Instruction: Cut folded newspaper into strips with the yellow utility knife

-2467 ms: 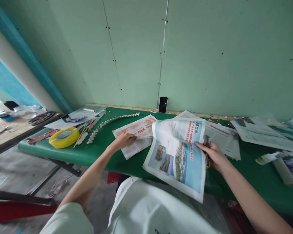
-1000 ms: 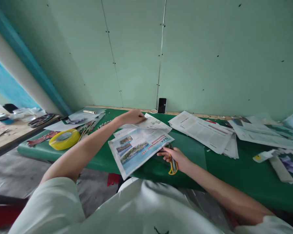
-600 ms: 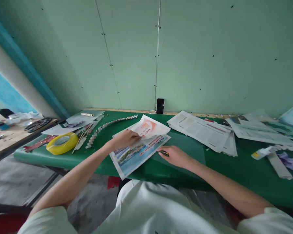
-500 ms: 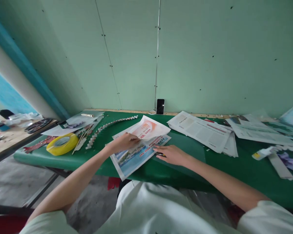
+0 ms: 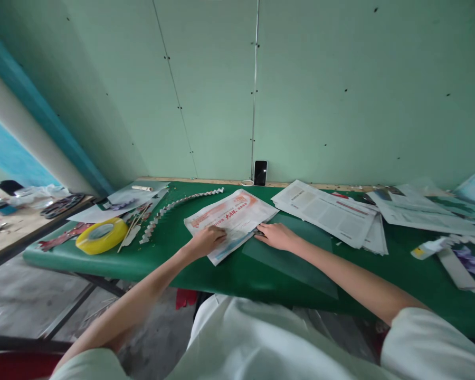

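A newspaper sheet [image 5: 237, 208] with red and orange print lies folded on the green table, its near corner showing blue. My left hand [image 5: 209, 240] rests at its near side, fingers curled and closed on the paper's edge. At the sheet's right corner is my right hand [image 5: 277, 236], fingers bent together and touching the edge. Something small and dark shows by those fingertips, mostly hidden, and I cannot make out what it is. Under my right forearm lies a clear sheet [image 5: 301, 272], flat on the table.
Stacked newspapers [image 5: 324, 211] lie right of my hands. Left are a yellow tape roll [image 5: 121, 228], thin sticks [image 5: 132, 227] and a zigzag folded paper strip [image 5: 174, 203]. A phone [image 5: 260, 173] leans on the wall. A glue bottle [image 5: 427, 249] lies far right.
My left hand has brought the upper layer of newspaper down toward me, covering most of the blue picture. My right hand has moved slightly up and right, and the dark tool in it is now mostly hidden.
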{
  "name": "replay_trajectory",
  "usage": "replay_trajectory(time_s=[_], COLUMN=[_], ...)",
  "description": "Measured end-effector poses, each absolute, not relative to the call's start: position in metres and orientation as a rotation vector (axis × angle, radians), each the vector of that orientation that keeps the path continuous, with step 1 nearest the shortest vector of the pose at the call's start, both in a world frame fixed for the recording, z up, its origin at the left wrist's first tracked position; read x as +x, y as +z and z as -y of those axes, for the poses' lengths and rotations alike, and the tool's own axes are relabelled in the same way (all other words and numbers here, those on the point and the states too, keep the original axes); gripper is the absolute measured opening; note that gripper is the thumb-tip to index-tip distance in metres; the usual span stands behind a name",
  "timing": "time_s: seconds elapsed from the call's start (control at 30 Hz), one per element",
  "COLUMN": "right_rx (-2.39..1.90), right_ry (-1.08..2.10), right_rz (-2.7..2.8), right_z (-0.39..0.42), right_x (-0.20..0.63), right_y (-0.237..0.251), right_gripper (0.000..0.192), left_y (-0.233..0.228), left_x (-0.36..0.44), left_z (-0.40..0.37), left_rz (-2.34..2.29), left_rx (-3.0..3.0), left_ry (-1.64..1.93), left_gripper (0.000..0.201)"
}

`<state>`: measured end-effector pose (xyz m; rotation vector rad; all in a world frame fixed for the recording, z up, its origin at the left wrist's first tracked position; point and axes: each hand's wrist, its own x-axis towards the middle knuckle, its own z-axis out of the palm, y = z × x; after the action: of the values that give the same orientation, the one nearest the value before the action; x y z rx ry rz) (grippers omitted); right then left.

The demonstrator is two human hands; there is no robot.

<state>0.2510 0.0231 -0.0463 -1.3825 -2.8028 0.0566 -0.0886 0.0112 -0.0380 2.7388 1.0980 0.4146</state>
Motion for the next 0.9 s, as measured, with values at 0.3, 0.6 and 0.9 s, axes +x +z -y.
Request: replay_trajectory(time_s=[0.3,0.6,0.9], right_rx=[-1.319,-1.367,-1.387], right_ry=[0.246,0.32,0.47], right_rz=[2.692,2.683,2.518], right_z=[-0.026,-0.027,-0.006], right_x=[0.263,0.249,0.271], right_y=[-0.043,-0.042,-0.038], right_gripper=[0.047,0.047,0.049], left_y=[-0.067,-0.052,-0.044], left_x=[-0.094,-0.094,-0.081], left_z=[0.013,0.017,0.011], left_rz=[-1.447,-1.392,-1.489], left_rx=[2.793,2.896,2.939], left_ry=[0.27,0.248,0.252], left_gripper=[0.08,0.054,0.061])
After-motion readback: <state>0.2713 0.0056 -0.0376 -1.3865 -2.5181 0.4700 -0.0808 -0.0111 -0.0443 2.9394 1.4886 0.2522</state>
